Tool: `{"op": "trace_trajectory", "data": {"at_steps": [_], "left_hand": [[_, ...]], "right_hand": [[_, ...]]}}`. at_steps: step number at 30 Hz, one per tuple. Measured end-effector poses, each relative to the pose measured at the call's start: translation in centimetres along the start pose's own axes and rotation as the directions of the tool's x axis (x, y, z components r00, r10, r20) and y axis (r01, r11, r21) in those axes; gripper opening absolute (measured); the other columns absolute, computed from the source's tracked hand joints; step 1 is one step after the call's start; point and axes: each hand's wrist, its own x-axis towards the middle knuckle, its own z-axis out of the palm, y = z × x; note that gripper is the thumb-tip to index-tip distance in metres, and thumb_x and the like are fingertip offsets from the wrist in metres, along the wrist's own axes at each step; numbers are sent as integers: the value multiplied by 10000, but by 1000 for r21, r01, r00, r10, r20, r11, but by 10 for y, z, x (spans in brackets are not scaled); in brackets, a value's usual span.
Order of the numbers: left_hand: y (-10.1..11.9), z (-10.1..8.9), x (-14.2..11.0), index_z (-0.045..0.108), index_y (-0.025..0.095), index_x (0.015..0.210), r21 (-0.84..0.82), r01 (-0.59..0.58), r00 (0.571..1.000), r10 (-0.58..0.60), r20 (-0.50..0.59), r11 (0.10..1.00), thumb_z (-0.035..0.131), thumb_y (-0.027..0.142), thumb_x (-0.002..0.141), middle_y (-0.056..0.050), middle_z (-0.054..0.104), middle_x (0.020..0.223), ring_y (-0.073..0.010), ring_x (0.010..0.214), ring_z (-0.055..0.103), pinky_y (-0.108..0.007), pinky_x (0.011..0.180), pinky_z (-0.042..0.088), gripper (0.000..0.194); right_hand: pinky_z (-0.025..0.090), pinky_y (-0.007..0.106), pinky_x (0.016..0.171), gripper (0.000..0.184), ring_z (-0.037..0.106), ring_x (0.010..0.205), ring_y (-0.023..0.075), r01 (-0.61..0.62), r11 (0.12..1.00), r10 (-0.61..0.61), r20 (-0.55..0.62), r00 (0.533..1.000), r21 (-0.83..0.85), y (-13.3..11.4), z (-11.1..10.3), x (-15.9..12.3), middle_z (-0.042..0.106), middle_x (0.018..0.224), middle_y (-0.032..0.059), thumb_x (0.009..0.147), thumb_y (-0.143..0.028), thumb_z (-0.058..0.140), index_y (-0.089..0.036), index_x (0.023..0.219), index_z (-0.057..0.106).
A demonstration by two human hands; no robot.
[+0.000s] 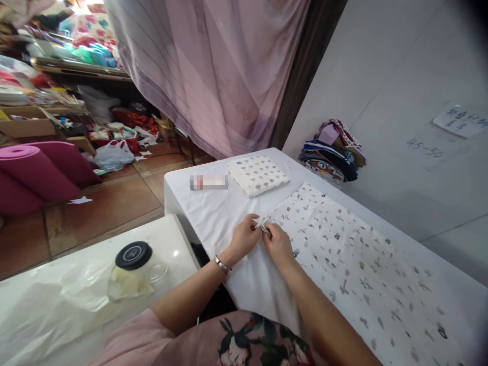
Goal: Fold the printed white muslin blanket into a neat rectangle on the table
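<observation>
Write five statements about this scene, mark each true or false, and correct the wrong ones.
1. The left hand and right hand pinch white material at the edge of the printed cloth. True.
2. The bracelet is on the right wrist. False: it is on the left wrist.
3. The folded cloth lies beyond the hands. True.
4. The jar has a red lid. False: the lid is black.
5. The jar stands on the same table as the printed cloth. False: it stands on a separate white table at the left.
</observation>
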Motion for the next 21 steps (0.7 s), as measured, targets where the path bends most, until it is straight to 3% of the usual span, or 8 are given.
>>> {"op": "trace_trajectory", "data": {"at_steps": [10,15,21], "left_hand": [[0,1,-2,472,195,1104,35,-5,1000,4,23,999,459,135,707,42,578,704,-110,626,524,-229,602,393,401],[-2,1,-1,468,202,1143,-52,8,999,-6,42,999,485,151,683,52,560,706,-104,633,521,-226,617,406,463],[-19,5,8,470,151,1122,-224,149,987,-129,100,963,544,372,736,47,516,646,-117,585,535,-239,568,417,451]], "right_hand": [[429,294,713,164,550,783,180,16,997,-14,-25,1000,72,3,5,-5,590,855,47,833,-194,406,-207,886,561],[437,306,750,192,549,828,188,40,995,-37,-37,999,97,2,6,-7,584,863,55,845,-178,392,-197,924,566],[453,294,769,164,540,850,174,41,976,-42,0,999,213,-3,6,-10,571,892,49,828,-168,454,-205,889,602]]}}
